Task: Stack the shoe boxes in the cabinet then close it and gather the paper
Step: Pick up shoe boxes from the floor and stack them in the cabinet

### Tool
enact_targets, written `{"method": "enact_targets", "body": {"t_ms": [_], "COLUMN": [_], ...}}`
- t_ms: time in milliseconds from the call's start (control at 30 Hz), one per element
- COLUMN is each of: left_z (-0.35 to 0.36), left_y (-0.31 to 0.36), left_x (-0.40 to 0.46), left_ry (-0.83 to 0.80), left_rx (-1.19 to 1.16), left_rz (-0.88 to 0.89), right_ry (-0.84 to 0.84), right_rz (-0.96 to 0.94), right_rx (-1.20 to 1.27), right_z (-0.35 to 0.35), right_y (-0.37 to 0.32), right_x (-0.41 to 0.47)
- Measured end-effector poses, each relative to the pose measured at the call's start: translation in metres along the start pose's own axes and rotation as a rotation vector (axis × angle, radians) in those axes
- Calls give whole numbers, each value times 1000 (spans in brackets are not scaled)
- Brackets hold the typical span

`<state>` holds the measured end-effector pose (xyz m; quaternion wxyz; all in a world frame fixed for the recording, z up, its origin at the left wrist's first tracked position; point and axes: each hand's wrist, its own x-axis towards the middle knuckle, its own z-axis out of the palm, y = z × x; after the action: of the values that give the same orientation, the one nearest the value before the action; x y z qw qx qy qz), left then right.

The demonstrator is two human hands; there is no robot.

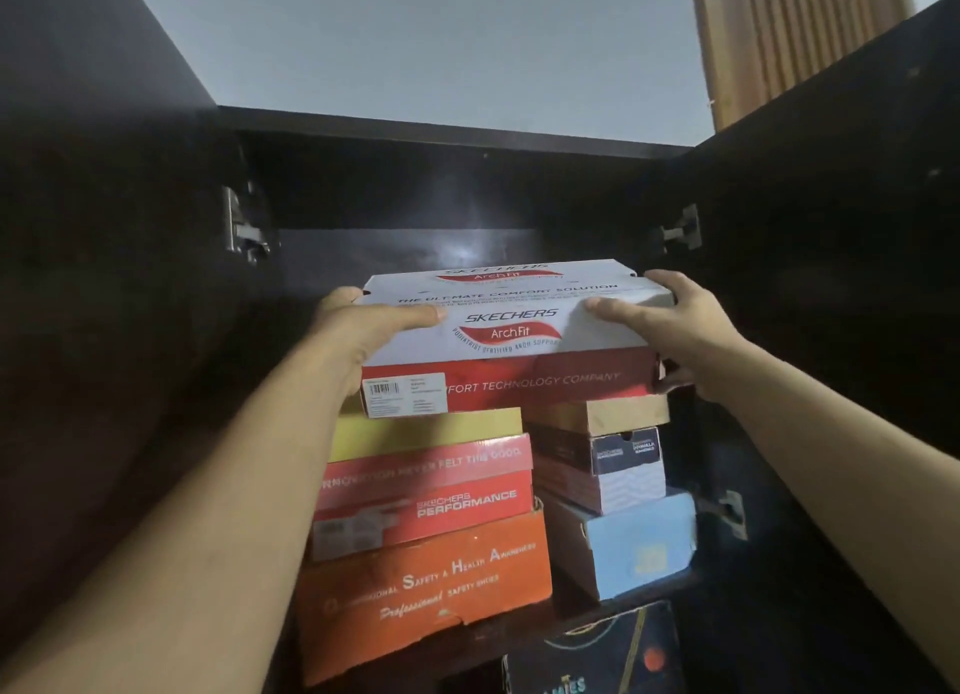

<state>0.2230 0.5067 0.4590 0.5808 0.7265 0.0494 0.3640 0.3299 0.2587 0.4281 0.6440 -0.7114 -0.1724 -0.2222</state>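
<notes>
Head view: both hands clamp the white-and-red shoe box, left hand at nine o'clock, right hand at three, atop the stacked boxes in the open cabinet. Best pushed in level and squared over both stacks. No paper visible; the cabinet's depth is too dark to judge.

The top shoe box has a white lid with a red swoosh and a red base. Below it lie a yellow box, a red box and an orange box with pale lettering. The light blue box sits beside them. The cabinet is dark brown.
</notes>
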Motion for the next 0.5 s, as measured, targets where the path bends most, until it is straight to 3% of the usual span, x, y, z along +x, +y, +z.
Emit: {"method": "enact_targets", "body": {"t_ms": [200,367,500], "left_z": [-15,-32,-46], "left_y": [-4,-32,-59], "left_x": [44,69,90], "left_ry": [175,240,267], "left_rx": [-128,-158,-170], "left_rz": [40,18,103], "right_ry": [105,137,147], "right_rz": [-38,-62,-67], "right_rx": [94,66,44], "right_z": [67,115,153], "right_y": [-10,-4,3], "right_x": [51,84,102]}}
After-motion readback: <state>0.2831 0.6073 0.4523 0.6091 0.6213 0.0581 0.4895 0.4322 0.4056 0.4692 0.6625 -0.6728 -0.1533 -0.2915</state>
